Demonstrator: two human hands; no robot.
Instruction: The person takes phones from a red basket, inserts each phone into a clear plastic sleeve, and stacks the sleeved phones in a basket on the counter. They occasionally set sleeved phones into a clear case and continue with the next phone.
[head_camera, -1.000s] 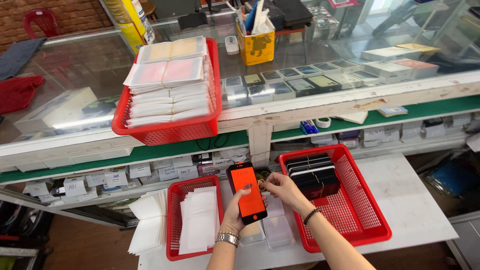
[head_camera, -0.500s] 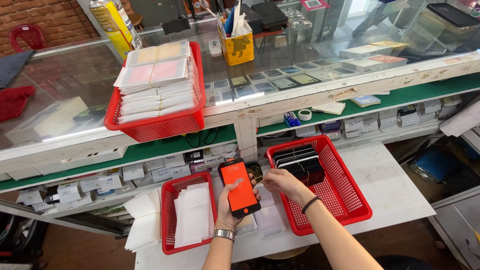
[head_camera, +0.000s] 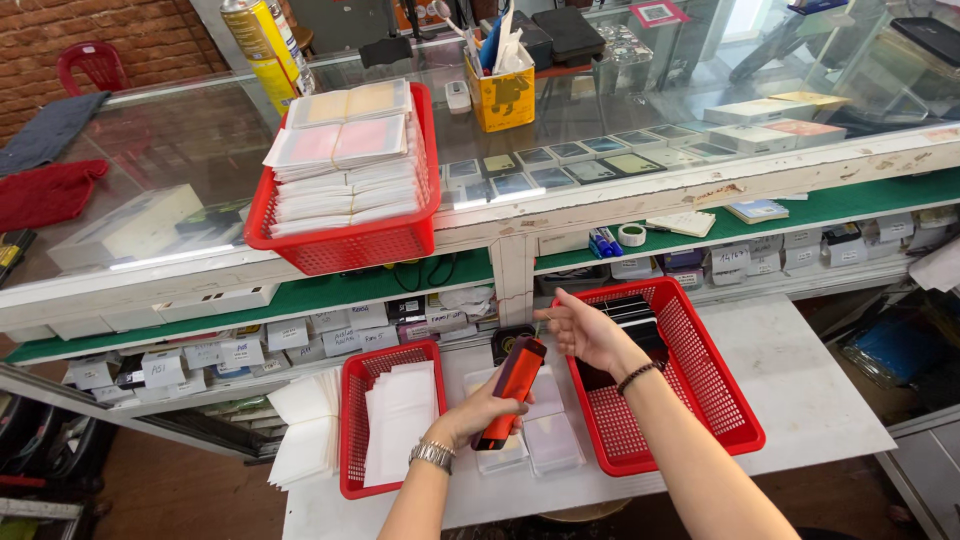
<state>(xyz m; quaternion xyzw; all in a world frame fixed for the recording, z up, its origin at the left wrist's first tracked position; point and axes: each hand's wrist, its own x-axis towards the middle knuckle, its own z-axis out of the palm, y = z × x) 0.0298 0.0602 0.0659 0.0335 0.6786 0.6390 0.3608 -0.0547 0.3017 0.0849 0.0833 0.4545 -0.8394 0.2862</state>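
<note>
My left hand grips an orange-faced phone screen panel, tilted nearly edge-on to me. My right hand is pinched at the panel's top end, fingers closed on a thin strip or tab there. Both hands hover over the white bench, between two red baskets. Below the panel lie clear flat pouches. The right red basket holds a stack of dark panels, partly hidden by my right hand. The left red basket holds white sheets.
A third red basket full of flat white and pink packets sits on the glass counter above. A yellow tool holder stands further back. Small boxes line the green shelf. Loose white sheets overhang the bench's left edge.
The panel has turned from facing me flat to nearly edge-on. My right hand has moved from its side to its top end.
</note>
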